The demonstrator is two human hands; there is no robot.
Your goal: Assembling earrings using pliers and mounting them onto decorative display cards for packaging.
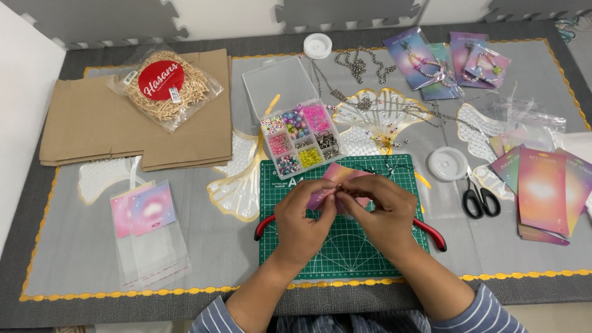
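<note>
- The left hand [300, 213] and the right hand [381, 209] meet above the green cutting mat [345, 246], fingertips drawn together at the middle.
- Both sets of fingers pinch a pink backing card [336, 179], which is held just over the upper part of the mat; a small dark piece sits right where the fingertips meet, too small to make out.
- The left fingers [324, 196] clench the card's near edge, and the right fingers [357, 192] grasp it from the other side.
- Red-handled pliers [431, 233] lie across the mat under the wrists, with one handle showing at each side.
- A clear bead organiser [301, 137] with many compartments of coloured beads stands just beyond the mat, its lid open behind it.
- Black scissors [481, 200] lie on the tabletop [92, 259] to the right of the mat, beside a flat white spool [448, 164].
- A stack of pink and purple cards [542, 191] lies at the far right.
- Silver chains [361, 65] trail across the far middle, near a second white spool [317, 45].
- On the left lie flattened cardboard [92, 123], a bag of tan paper shreds [165, 86], and clear sleeves with a pink card [148, 213].
</note>
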